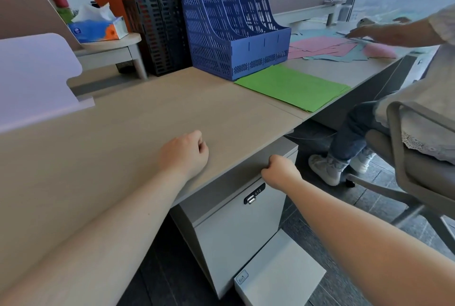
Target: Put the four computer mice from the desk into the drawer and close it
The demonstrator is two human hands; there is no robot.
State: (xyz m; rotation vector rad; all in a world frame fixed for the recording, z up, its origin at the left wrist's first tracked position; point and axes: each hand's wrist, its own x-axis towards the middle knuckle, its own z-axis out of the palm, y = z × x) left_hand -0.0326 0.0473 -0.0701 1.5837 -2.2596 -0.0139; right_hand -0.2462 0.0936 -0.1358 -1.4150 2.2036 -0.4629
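Observation:
No computer mouse shows anywhere on the wooden desk (147, 118). My left hand (184, 155) rests on the desktop near its front edge, fingers curled loosely with nothing in them. My right hand (279, 170) is curled over the top front edge of the grey drawer (236, 222) of the cabinet under the desk, beside its black combination lock (254, 194). The drawer front sits slightly out from under the desk edge; its inside is hidden.
A blue file rack (234, 25) and a black one (157, 32) stand at the back of the desk, with a green folder (293, 86) and a tissue box (98, 28) nearby. Another person sits on a chair (418, 158) at right. A grey box (280, 273) lies on the floor.

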